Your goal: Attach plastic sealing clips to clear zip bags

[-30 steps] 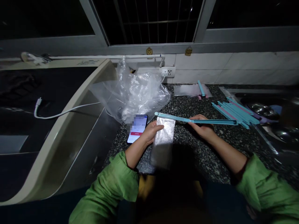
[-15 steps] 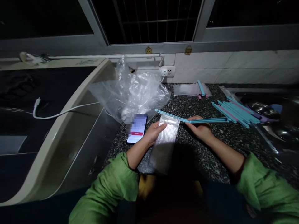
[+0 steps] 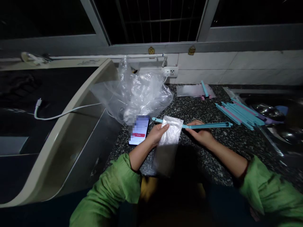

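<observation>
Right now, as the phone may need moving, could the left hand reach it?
Probably yes: the phone lies close beside the left hand, nothing between them, but that hand holds a plastic sleeve.

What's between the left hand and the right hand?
A clear plastic bag, held by the left hand, with a thin turquoise strip passing behind it to the right hand, as the head view shows.

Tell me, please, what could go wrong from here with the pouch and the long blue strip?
The right grip holds the blue strip while it passes behind the clear pouch, so the strip might snag or crease the thin plastic. The phone lies close beside the left grip; a sideways move could perhaps nudge it.
</observation>
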Demonstrator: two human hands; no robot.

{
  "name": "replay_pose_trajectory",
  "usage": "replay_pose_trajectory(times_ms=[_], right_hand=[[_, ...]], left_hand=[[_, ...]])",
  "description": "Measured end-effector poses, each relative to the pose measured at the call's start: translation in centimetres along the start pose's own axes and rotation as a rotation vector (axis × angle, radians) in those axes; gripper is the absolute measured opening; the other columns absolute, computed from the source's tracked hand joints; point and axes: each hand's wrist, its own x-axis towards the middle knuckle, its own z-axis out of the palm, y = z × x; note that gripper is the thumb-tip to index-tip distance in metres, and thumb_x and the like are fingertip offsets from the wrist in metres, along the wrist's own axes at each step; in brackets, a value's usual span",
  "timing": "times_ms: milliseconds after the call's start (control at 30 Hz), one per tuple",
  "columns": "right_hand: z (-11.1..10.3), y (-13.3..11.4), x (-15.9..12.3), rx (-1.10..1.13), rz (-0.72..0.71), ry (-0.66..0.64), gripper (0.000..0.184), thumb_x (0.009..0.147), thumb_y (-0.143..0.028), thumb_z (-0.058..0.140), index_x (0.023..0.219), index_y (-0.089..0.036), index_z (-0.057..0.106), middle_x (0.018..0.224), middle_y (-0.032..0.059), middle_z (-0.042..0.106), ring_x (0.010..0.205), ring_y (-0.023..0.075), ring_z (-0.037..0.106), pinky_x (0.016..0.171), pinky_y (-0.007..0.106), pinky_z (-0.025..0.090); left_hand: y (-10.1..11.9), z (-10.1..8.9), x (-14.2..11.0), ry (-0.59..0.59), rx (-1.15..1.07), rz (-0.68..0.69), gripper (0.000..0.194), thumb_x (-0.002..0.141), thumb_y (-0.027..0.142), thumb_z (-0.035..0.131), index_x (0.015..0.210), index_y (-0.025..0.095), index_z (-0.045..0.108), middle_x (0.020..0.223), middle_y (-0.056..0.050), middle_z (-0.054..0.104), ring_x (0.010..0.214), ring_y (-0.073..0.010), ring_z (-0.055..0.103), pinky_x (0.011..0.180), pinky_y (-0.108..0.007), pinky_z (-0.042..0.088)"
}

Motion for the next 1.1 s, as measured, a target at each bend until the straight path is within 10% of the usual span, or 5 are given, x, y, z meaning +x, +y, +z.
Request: replay_pose_trajectory(times_ms=[567, 1100], right_hand=[[-0.1, -0.1, 0.0, 0.012, -0.081, -0.029, 0.015, 0.077, -0.037, 0.062, 0.076, -0.022, 0.062, 0.072, 0.0024, 0.066, 0.069, 0.0176, 0.062, 0.068, 0.035, 0.052], [-3.1, -2.2, 0.4, -0.098, -0.365, 0.271, 0.007, 0.076, -0.020, 0.061, 0.083, -0.021, 0.061, 0.080, 0.0048, 0.066, 0.071, 0.0182, 0.063, 0.062, 0.033, 0.052]], left_hand=[[0.3, 0.1, 0.0, 0.086, -0.058, -0.101, 0.032, 0.048, 0.035, 0.081, 0.055, 0.008, 0.064, 0.050, -0.005, 0.063, 0.045, -0.0136, 0.055, 0.051, -0.026, 0.041], [0.6, 0.1, 0.2, 0.239, -0.063, 0.000, 0.030, 0.045, 0.031, 0.078, 0.045, 0.011, 0.056, 0.039, 0.000, 0.054, 0.036, -0.0104, 0.047, 0.042, -0.023, 0.032]])
